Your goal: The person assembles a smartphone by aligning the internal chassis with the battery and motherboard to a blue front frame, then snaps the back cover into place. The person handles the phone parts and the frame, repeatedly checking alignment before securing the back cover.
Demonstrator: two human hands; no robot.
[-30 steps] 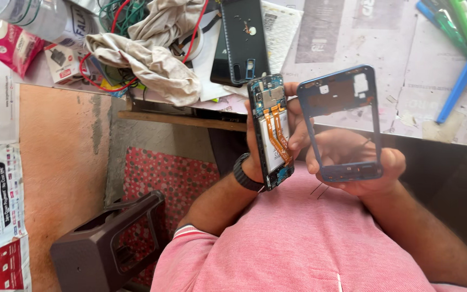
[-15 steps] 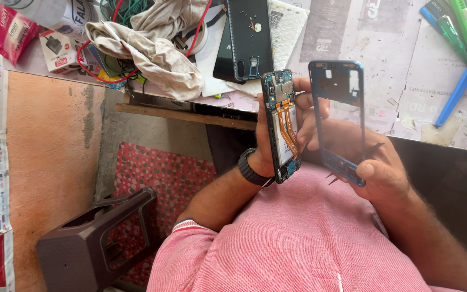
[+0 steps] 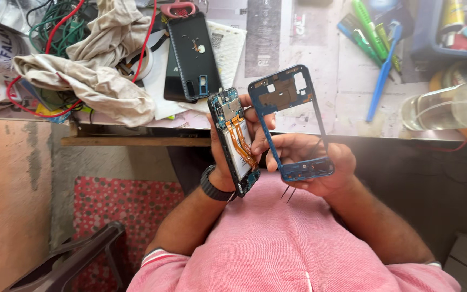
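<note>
My left hand (image 3: 218,165), with a black watch on the wrist, grips an opened phone body (image 3: 237,141) upright; its battery, orange flex cables and blue board face right. My right hand (image 3: 312,162) holds a blue phone middle frame (image 3: 285,96) by its lower end, just to the right of the phone body and apart from it. Two thin metal tips, like tweezers (image 3: 287,193), stick out below my right hand. Both hands are above my lap, at the near edge of the table.
A black phone back cover (image 3: 193,57) lies on the paper-covered table (image 3: 298,116). A beige cloth (image 3: 98,70) and tangled wires (image 3: 49,27) are at the left. Green pens (image 3: 366,30), a blue brush-like tool (image 3: 382,70), a blue tray (image 3: 422,38) and a clear bottle (image 3: 449,105) are at the right. A dark stool (image 3: 71,259) stands below left.
My right hand has turned the blue frame, from tilted edge-on back to facing me, and leaned its top to the left. My left hand still holds the phone body.
</note>
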